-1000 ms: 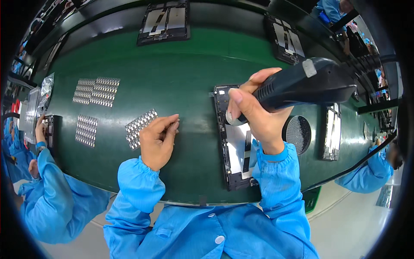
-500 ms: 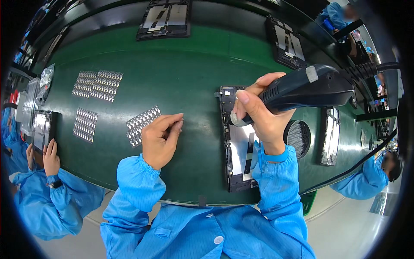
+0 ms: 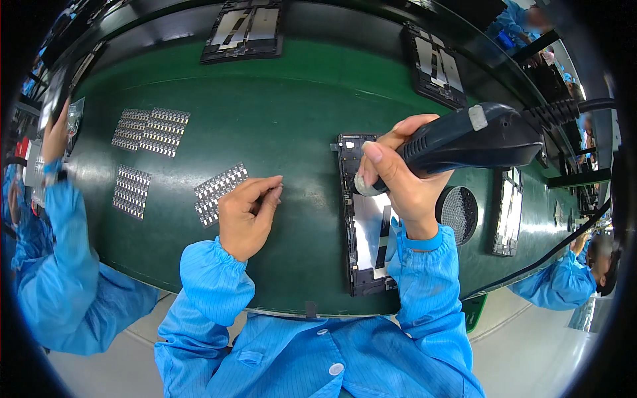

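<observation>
My right hand (image 3: 413, 189) is wrapped round a black corded hand-held tool (image 3: 468, 142) with vent slots. Its whitish-tipped end (image 3: 363, 186) is just over a tablet-like device (image 3: 363, 225) with its inside exposed, lying on the green table (image 3: 292, 126); whether they touch is hidden. My left hand (image 3: 244, 215) hovers beside a sheet of small labels or parts (image 3: 211, 192), thumb and fingers pinched together. Anything between those fingertips is too small to make out.
More part sheets (image 3: 151, 129) lie at the left. Other opened devices rest at the back (image 3: 245, 30), back right (image 3: 434, 63) and right (image 3: 507, 212). A round black mesh-topped thing (image 3: 458, 213) stands beside my right wrist. A co-worker's arm (image 3: 66, 212) is far left.
My hands and the tool have hardly moved. At the left, the co-worker has raised an arm, and the device that was at the table's left edge is now lifted.
</observation>
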The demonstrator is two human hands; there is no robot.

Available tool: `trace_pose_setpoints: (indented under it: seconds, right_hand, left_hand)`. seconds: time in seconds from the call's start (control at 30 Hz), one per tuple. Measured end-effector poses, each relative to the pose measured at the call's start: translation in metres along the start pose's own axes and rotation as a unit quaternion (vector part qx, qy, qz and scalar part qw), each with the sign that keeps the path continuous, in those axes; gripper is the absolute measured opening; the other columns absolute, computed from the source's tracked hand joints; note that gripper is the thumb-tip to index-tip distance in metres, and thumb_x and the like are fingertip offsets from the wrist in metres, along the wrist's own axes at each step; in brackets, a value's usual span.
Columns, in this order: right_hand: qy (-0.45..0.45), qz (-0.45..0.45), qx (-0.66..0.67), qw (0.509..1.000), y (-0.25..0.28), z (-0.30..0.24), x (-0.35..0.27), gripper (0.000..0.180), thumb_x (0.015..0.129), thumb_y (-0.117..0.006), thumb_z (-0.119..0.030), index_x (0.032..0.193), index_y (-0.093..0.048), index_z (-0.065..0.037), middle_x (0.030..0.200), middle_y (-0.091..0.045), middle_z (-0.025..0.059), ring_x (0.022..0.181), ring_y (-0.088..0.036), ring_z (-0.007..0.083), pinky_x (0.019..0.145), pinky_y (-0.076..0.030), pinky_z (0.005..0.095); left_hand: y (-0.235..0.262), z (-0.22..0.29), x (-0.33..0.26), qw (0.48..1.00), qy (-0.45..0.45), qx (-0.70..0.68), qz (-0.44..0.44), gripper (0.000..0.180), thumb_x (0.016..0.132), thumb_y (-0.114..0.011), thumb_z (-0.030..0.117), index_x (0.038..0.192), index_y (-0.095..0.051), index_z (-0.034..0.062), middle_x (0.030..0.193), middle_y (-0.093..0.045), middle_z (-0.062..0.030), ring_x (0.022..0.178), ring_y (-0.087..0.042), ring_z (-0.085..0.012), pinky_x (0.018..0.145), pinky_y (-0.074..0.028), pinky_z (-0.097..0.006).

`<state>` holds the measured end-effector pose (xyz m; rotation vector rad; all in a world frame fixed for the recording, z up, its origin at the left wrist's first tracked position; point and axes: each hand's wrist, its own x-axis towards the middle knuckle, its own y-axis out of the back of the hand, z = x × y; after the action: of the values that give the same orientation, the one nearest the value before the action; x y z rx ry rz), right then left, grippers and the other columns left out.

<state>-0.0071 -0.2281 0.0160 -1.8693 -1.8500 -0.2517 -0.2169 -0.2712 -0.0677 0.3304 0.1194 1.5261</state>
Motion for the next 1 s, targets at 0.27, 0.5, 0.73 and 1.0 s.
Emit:
trace_pose_setpoints:
  seconds: [0.27, 0.5, 0.73, 1.0]
  right_hand:
    - [-0.007, 0.002, -0.009, 1.0, -0.001, -0.002, -0.001, 0.033, 0.074, -0.07, 0.011, 0.098, -0.049, 0.002, 0.062, -0.06, 0.0073, 0.051, -0.058, 0.0108, 0.047, -0.046, 0.0223]
    - [0.001, -0.001, -0.004, 1.0, -0.002, -0.004, -0.001, 0.033, 0.074, -0.068, 0.011, 0.098, -0.049, 0.001, 0.062, -0.06, 0.0078, 0.052, -0.058, 0.0116, 0.047, -0.047, 0.0231]
    - [-0.003, -0.002, 0.028, 1.0, -0.004, -0.009, -0.004, 0.036, 0.075, -0.068, 0.011, 0.099, -0.046, -0.001, 0.062, -0.059, 0.0079, 0.052, -0.059, 0.0124, 0.048, -0.048, 0.0243]
    - [0.007, -0.026, 0.044, 0.999, -0.006, -0.009, -0.005, 0.037, 0.074, -0.069, 0.012, 0.099, -0.045, 0.0, 0.062, -0.059, 0.0084, 0.053, -0.059, 0.0127, 0.05, -0.05, 0.0251]
  left_hand:
    - [-0.001, 0.002, -0.002, 0.998, 0.046, -0.027, 0.012, 0.017, 0.089, -0.059, 0.001, 0.104, -0.064, -0.0021, 0.089, -0.065, -0.0065, 0.074, -0.063, -0.0104, 0.051, -0.047, -0.019]
    - [0.002, 0.002, -0.004, 0.997, 0.079, -0.019, -0.002, 0.015, 0.089, -0.058, 0.002, 0.103, -0.064, -0.0008, 0.088, -0.067, -0.0062, 0.073, -0.063, -0.0105, 0.052, -0.048, -0.019]
    - [-0.017, 0.023, 0.006, 0.994, -0.082, 0.026, -0.073, 0.016, 0.078, -0.068, 0.0, 0.094, -0.068, -0.0021, 0.087, -0.067, -0.0114, 0.063, -0.063, -0.0143, 0.052, -0.049, -0.024]
    - [-0.042, 0.035, 0.014, 0.99, -0.076, -0.002, -0.117, 0.018, 0.077, -0.071, 0.009, 0.093, -0.069, 0.0006, 0.086, -0.064, -0.0107, 0.065, -0.062, -0.0205, 0.056, -0.051, -0.028]
